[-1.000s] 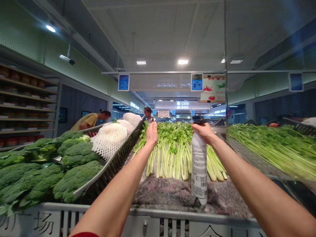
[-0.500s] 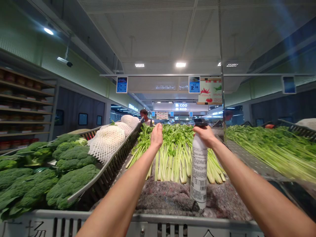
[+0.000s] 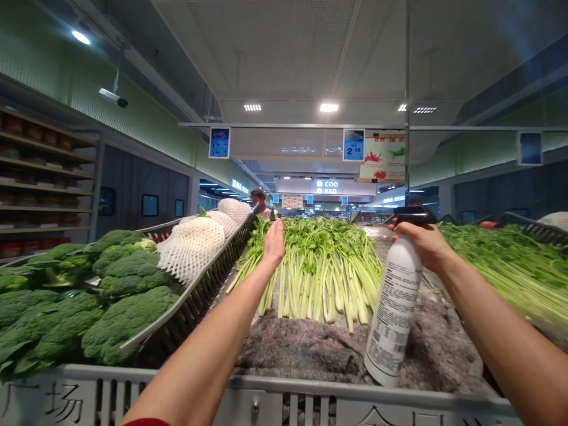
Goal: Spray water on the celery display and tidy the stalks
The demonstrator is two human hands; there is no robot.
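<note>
My right hand (image 3: 423,239) grips a white spray bottle (image 3: 394,316) near its black trigger head. The bottle leans, its base lower left over the grey-brown cloth (image 3: 306,346); whether it touches the cloth I cannot tell. Stalks of celery (image 3: 322,272) lie side by side, leaves to the back and pale ends towards me. At their left edge is my left hand (image 3: 273,244), empty, its fingers stretched out and its palm turned inward. Whether it touches the leaves is unclear.
A slatted crate divider (image 3: 208,290) runs along the left, with broccoli (image 3: 131,319) and white net-wrapped produce (image 3: 190,248) beyond it. A grey crate rim (image 3: 266,383) crosses the front. A mirror (image 3: 479,189) stands on the right. Someone (image 3: 260,204) is in the background.
My right hand and the spray bottle have moved right, and the bottle has gone from nearly upright to tilted. My left hand has shifted slightly left.
</note>
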